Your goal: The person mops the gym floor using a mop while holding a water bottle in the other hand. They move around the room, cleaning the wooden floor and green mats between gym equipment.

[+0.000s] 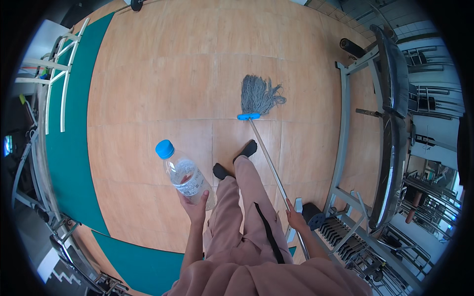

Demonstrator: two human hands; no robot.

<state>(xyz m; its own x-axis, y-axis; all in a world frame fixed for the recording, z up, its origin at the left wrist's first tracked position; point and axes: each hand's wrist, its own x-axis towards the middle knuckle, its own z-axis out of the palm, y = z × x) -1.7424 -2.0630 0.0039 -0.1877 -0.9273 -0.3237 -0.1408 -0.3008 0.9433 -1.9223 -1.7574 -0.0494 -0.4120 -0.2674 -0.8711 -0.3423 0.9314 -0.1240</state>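
Note:
My left hand [195, 207] is closed around the lower part of a clear plastic bottle [188, 177] with a blue cap [165, 149] and a printed label. The bottle looks transparent and tilts up to the left. On the right, my right hand [295, 218] grips the metal handle [272, 166] of a string mop. The handle slants up to a blue plastic mop clamp [249, 117], and the grey mop strands [259, 94] lie spread on the floor, fanned towards the right.
Wood-look floor tiles [177, 88] lie around my feet in dark socks. A padded weight bench [392, 155] with a grey frame stands right. Green matting [70, 162] runs along the left, under a white frame [68, 68]. A barbell end [136, 4] shows at top left.

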